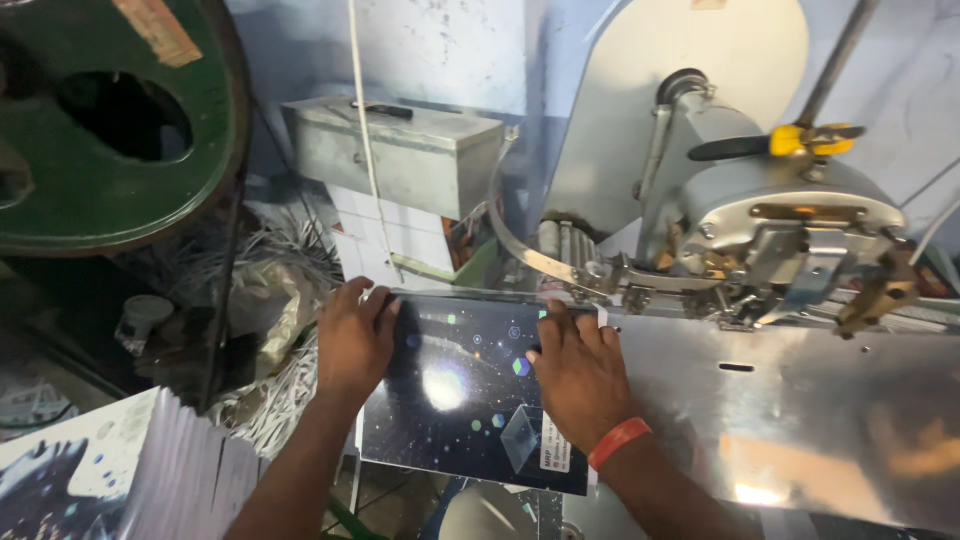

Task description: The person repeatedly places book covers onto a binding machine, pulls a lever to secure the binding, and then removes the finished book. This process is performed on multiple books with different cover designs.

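Both hands are flat on the same thing here: the left hand has its fingers curled over the left edge of a dark glossy booklet with a starry cover, gripping that edge near the far corner, while the right hand lies palm-down on the booklet's right side, fingers spread and pointing away toward the machine, pressing rather than pinching. There's an orange wristband on the right wrist. The booklet sits right between the two hands, lying flat, with its far edge pushed up to the base of the metal machine head and its near edge hanging out past the shiny steel table. As far as I can tell its spine-ish far edge runs left to right, parallel to the front of the machine, and the booklet's right side overlaps the table's left end. The right hand is the one closer to the working part of the machine; the left is out over the open gap. Further out, a stack of the same sort of booklets sits down at the lower left, well apart, with a grey metal box behind and a big green wheel up top left.
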